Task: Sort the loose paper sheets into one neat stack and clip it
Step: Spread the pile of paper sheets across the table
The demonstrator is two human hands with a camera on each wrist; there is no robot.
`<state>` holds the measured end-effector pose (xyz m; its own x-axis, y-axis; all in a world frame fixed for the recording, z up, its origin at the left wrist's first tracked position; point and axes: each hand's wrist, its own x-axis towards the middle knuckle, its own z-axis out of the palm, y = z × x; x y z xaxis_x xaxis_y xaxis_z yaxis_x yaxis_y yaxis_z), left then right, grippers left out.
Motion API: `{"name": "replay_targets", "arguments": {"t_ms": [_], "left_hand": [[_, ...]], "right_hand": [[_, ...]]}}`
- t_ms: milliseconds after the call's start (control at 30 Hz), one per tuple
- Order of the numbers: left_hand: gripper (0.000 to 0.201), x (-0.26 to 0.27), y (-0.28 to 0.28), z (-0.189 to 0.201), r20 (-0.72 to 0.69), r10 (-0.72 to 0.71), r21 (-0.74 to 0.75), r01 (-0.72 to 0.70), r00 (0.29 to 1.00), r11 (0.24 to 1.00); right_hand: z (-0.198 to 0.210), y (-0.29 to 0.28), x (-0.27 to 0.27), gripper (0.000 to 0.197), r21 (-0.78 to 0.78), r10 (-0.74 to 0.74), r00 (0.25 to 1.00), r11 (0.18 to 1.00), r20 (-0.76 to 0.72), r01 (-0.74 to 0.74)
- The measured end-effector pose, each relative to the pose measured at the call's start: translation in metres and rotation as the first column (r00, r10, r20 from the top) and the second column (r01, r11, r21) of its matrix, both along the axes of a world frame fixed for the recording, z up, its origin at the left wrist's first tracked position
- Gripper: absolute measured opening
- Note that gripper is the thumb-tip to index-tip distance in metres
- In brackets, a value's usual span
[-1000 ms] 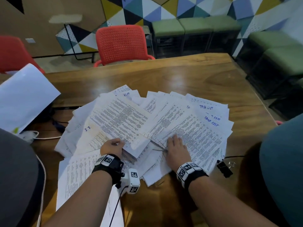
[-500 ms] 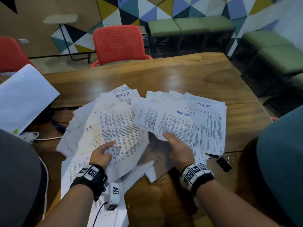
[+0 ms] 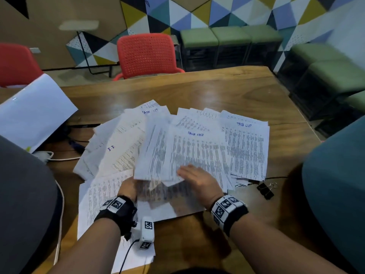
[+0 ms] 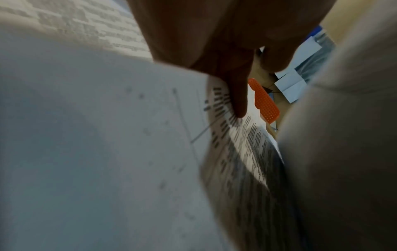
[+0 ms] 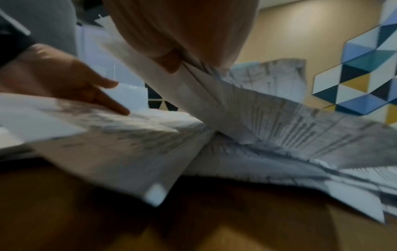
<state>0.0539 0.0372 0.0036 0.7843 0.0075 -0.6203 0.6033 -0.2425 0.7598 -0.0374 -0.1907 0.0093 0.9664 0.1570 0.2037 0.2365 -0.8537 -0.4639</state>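
Head view: loose paper sheets (image 3: 197,147) lie fanned across the wooden table (image 3: 197,89), overlapping, not yet squared. Left hand (image 3: 129,187) is mostly hidden under a raised, blurred sheet; only its back and the wrist band show. Right hand (image 3: 199,180) lies on the sheets near the table's front edge, its fingers blurred by motion.

Left wrist view: one finger of the left hand (image 4: 234,95) runs straight along the edge of a lifted printed sheet (image 4: 242,152); whether the other fingers curl round the paper cannot be told. Print there is too smeared to read.

Right wrist view: the right hand's thumb (image 5: 169,61) presses on top of a bundle of sheets (image 5: 214,105) that rises off the pile, the rest of the fingers hidden beneath it, so it appears to pinch the bundle. The left hand (image 5: 71,81) shows at left with fingers (image 5: 114,103) straight, touching the top of a sheet.

Legible writing, head view: "TASK LIST" in blue ink on the rightmost sheet (image 3: 244,125); the same heading, blurred, on two more sheets; body print unreadable.

Black binder clips (image 3: 265,189) lie on the table just right of the pile, apart from it. Red chair (image 3: 146,54) stands beyond the table. Dark shapes at both frame edges are cut off and cannot be identified.
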Motion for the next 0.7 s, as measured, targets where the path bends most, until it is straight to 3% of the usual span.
{"name": "replay_targets", "arguments": {"t_ms": [33, 100, 167, 200, 233, 300, 367, 400, 467, 533, 600, 700], "left_hand": [[0.060, -0.001, -0.001, -0.004, -0.050, 0.015, -0.067, -0.018, 0.999, 0.998], [0.076, -0.004, -0.006, -0.003, -0.162, 0.068, -0.172, -0.096, 0.984, 0.980], [0.081, -0.008, -0.006, -0.002, -0.202, 0.056, -0.166, -0.090, 0.978, 0.982], [0.084, -0.011, -0.006, 0.000, -0.198, 0.009, -0.078, -0.025, 0.980, 0.997], [0.081, -0.012, -0.003, -0.003, -0.154, -0.073, 0.070, 0.085, 0.985, 0.994], [0.053, -0.013, 0.000, -0.012, -0.022, -0.202, 0.300, 0.199, 0.979, 0.933], [0.036, -0.018, -0.004, -0.008, 0.054, -0.226, 0.353, 0.193, 0.973, 0.916], [0.041, -0.021, -0.007, -0.005, 0.079, -0.227, 0.361, 0.184, 0.971, 0.914], [0.058, -0.024, -0.011, -0.006, 0.098, -0.240, 0.381, 0.186, 0.966, 0.905], [0.069, -0.024, -0.013, -0.007, 0.106, -0.287, 0.361, 0.232, 0.952, 0.903], [0.071, -0.026, -0.020, -0.005, 0.126, -0.300, 0.329, 0.245, 0.946, 0.912], [0.061, -0.028, -0.031, -0.003, 0.147, -0.269, 0.305, 0.215, 0.952, 0.928]], "right_hand": [[-0.007, 0.002, -0.004, 0.067, -0.044, 0.047, 0.998, 0.998, -0.036, -0.049], [-0.011, 0.006, -0.012, 0.063, -0.087, 0.118, 0.973, 0.987, -0.198, -0.137], [-0.007, 0.007, -0.020, 0.061, -0.107, 0.112, 0.916, 0.980, -0.385, -0.165], [-0.005, 0.004, -0.021, 0.061, -0.101, 0.086, 0.901, 0.985, -0.425, -0.142], [-0.001, 0.001, -0.022, 0.059, -0.067, 0.044, 0.905, 0.995, -0.424, -0.080], [-0.002, -0.010, -0.020, 0.050, 0.028, -0.100, 0.939, 0.993, -0.329, 0.115], [-0.009, -0.025, -0.015, 0.047, 0.104, -0.322, 0.922, 0.931, -0.215, 0.349], [-0.014, -0.034, -0.012, 0.050, 0.114, -0.443, 0.867, 0.872, -0.227, 0.476], [-0.020, -0.049, -0.004, 0.061, 0.083, -0.609, 0.681, 0.717, -0.407, 0.692], [-0.023, -0.058, 0.005, 0.068, 0.083, -0.616, 0.548, 0.619, -0.565, 0.781], [-0.024, -0.060, 0.009, 0.069, 0.052, -0.597, 0.530, 0.633, -0.602, 0.772], [-0.025, -0.052, 0.008, 0.063, -0.080, -0.564, 0.625, 0.774, -0.539, 0.628]]}}
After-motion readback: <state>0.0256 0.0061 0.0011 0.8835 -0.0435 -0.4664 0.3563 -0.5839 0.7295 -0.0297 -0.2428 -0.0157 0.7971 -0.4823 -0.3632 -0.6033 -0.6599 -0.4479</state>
